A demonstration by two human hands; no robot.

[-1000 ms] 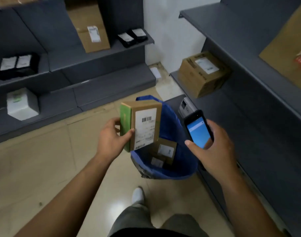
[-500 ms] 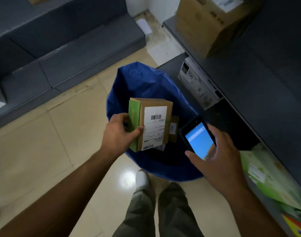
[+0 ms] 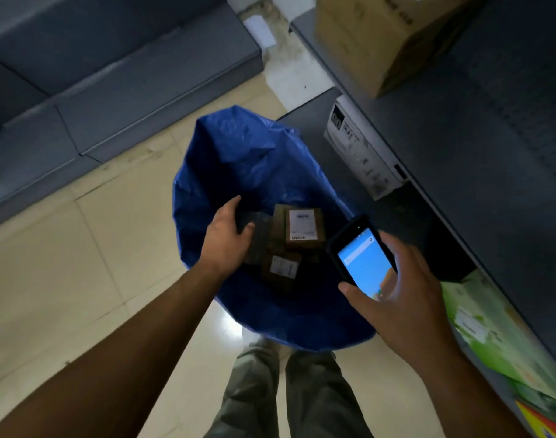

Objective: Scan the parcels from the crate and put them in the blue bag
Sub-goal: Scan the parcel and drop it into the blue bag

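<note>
The blue bag (image 3: 238,153) stands open on the floor in front of my feet. My left hand (image 3: 226,241) is down inside its mouth with the fingers spread. A motion-blurred parcel (image 3: 259,238) is right beside the palm, apparently out of my grip. Two brown labelled parcels lie in the bag, one (image 3: 303,227) higher and one (image 3: 281,267) below it. My right hand (image 3: 406,298) holds a black handheld scanner (image 3: 362,260) with a lit blue screen over the bag's right rim. No crate is in view.
Dark grey shelving (image 3: 475,153) runs along the right, carrying a large cardboard box (image 3: 381,36), a white printed box (image 3: 362,153) on a lower shelf and green packages (image 3: 498,336). Grey stepped shelving (image 3: 112,74) stands at the back left on a beige tiled floor (image 3: 80,263).
My left hand has gone from holding the green-sided labelled parcel above the bag to reaching down into it, and the parcel has left my grip. My view has tilted downward.
</note>
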